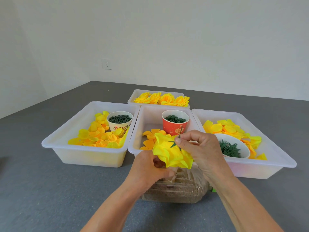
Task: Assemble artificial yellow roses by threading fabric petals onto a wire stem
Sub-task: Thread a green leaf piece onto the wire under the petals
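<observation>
A part-built yellow rose [170, 154] is held upside down over the near edge of the middle tray [135, 131]. My left hand [148, 168] grips it from below, fingers curled round the petals. A thin wire stem [180, 131] sticks up from the rose, with a green star-shaped calyx [173, 144] on it against the petals. My right hand [199, 148] pinches the stem at the calyx between thumb and forefinger. Several loose orange petals [150, 139] lie in the middle tray.
Left tray [55, 141] holds yellow petals and a paper cup of dark green pieces [119, 119]. A red cup of green rings [175, 122] stands in the middle tray. Right tray [277, 154] has petals and a white bowl of calyxes [231, 149]. Far tray [161, 98] holds finished roses. A plastic bag [177, 188] lies under my hands.
</observation>
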Tool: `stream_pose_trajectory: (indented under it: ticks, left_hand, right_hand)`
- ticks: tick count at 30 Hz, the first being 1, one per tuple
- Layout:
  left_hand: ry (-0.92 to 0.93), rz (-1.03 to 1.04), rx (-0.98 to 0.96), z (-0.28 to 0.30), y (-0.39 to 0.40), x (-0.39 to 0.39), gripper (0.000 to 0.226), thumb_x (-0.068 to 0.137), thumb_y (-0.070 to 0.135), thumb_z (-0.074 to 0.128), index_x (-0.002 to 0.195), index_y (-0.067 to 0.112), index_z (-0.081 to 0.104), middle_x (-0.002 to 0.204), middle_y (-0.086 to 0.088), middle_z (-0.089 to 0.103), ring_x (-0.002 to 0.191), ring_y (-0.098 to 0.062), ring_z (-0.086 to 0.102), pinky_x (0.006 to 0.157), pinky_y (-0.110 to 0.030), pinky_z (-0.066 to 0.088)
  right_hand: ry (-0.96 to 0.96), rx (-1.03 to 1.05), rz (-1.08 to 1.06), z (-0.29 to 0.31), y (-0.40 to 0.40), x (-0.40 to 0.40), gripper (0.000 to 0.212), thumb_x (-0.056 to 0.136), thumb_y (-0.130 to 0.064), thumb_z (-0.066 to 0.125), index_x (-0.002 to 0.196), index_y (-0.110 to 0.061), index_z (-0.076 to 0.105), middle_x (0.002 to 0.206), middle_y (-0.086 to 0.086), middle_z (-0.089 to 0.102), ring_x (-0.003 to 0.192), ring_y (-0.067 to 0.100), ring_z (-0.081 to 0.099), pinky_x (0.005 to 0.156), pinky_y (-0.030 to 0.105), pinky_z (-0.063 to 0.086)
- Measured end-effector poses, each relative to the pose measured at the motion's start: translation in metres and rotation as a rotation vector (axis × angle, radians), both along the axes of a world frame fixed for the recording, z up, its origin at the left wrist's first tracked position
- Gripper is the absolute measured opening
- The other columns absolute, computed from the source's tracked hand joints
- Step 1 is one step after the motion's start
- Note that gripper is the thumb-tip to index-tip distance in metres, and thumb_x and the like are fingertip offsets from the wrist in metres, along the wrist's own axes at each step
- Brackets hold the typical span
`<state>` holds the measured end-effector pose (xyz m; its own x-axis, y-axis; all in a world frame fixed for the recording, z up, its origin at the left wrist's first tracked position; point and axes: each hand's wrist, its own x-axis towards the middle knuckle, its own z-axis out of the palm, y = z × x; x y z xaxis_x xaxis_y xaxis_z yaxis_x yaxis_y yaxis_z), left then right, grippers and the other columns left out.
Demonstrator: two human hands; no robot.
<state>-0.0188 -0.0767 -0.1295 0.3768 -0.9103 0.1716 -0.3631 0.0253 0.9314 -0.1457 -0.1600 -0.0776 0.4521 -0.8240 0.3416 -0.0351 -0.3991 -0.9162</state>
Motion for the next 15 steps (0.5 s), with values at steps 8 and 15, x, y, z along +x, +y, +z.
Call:
stream_pose_trajectory:
  ticks: [8,15]
  left_hand:
    - [0.12,0.054,-0.037,0.003,0.001,-0.003,0.025,0.062,0.024,0.086,0.081,0.015,0.072,0.082,-0.012,0.071,0.073,-0.02,0.062,0.073,-0.035,0.052]
    - [0.191,0.075,-0.133,0.008,-0.001,-0.009,0.019,0.07,0.016,0.079,0.068,0.033,0.074,0.072,0.008,0.073,0.065,0.0,0.06,0.063,-0.013,0.05]
  right_hand:
    - [-0.01,-0.052,0.01,0.014,-0.007,0.0,0.027,0.075,-0.007,0.075,0.061,-0.03,0.069,0.059,-0.017,0.066,0.059,-0.008,0.057,0.059,0.008,0.045]
    - [-0.007,-0.036,0.001,0.01,-0.006,0.002,0.03,0.073,-0.009,0.076,0.057,-0.033,0.068,0.062,-0.017,0.068,0.063,-0.006,0.059,0.069,0.023,0.049]
